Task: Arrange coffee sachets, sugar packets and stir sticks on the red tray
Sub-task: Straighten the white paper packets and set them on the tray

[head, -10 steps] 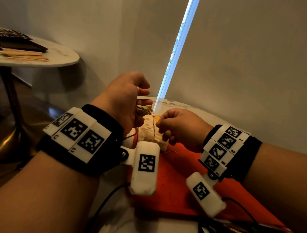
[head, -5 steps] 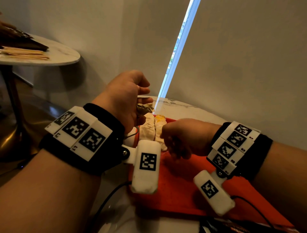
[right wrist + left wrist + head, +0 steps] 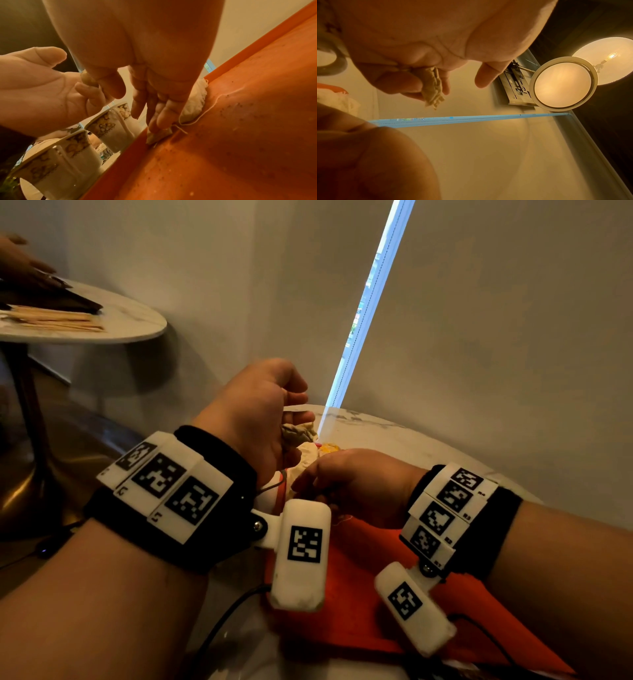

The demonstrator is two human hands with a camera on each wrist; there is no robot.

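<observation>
The red tray (image 3: 359, 614) lies on a round marble table (image 3: 394, 433). My left hand (image 3: 294, 422) hovers over the tray's far left corner and grips a crumpled bundle of beige sachets (image 3: 431, 86). My right hand (image 3: 145, 115) reaches down beside it, its fingers fairly straight. Their tips press a small beige sachet (image 3: 159, 135) against the tray's rim. A white sachet (image 3: 193, 105) with a thin string lies just behind those fingers. In the head view more sachets (image 3: 308, 453) lie between both hands, partly hidden.
Two patterned cups (image 3: 109, 125) (image 3: 56, 162) stand just outside the tray's left rim. A second round table (image 3: 130, 323) at upper left carries wooden stir sticks (image 3: 58, 318) and a dark flat item (image 3: 51, 297); another person's hand (image 3: 20, 261) reaches there. A black cable (image 3: 222, 621) runs near the front.
My right hand has left the bundle in my left hand and dropped to the tray's corner. The left hand has stayed put. Another person's hand has appeared at the side table.
</observation>
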